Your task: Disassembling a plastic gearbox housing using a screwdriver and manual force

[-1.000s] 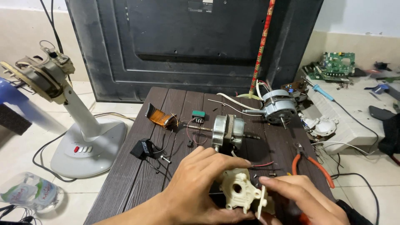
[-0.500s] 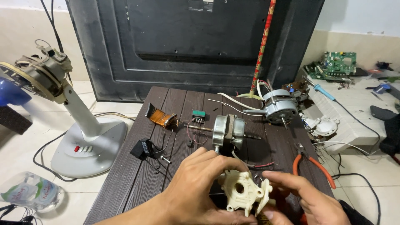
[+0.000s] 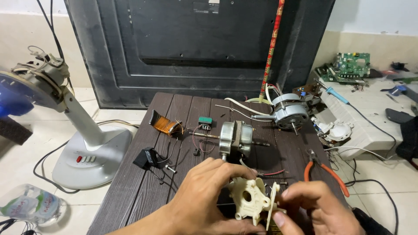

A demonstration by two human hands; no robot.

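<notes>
Left hand (image 3: 204,204) grip clenched on cream plastic housing (image 3: 249,201); right hand (image 3: 311,209) grip pinches its flat tab. Motor (image 3: 235,138) just beyond. Best: steady housing, twist gently.

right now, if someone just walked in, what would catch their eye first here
Low in the middle, the left hand and right hand grip a cream plastic housing over the dark wooden table. Just behind it lies a bare metal motor on its shaft, with a second motor near the far right corner. A stripped grey fan stand rises on the floor to the left.
</notes>
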